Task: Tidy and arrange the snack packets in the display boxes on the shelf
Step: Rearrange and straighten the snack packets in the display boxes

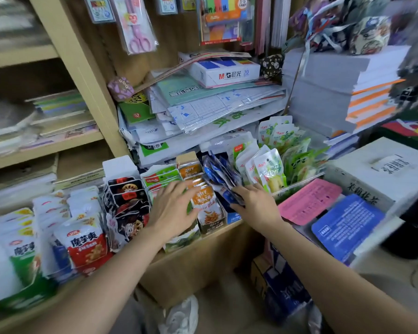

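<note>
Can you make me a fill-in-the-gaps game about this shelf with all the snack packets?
1. The right hand holds the blue packets, while the left hand, with its fingers spread, holds ____.
2. The orange packets stand directly to the ____ of the blue packets.
3. The scissors hanging high above the shelf are ____.

Missing words: nothing; left; pink.

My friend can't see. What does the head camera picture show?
Two bare hands tidy snack packets in display boxes on a shelf: the left hand spreads open over orange packets, the right hand holds blue packets. Stationery is piled behind.
</note>
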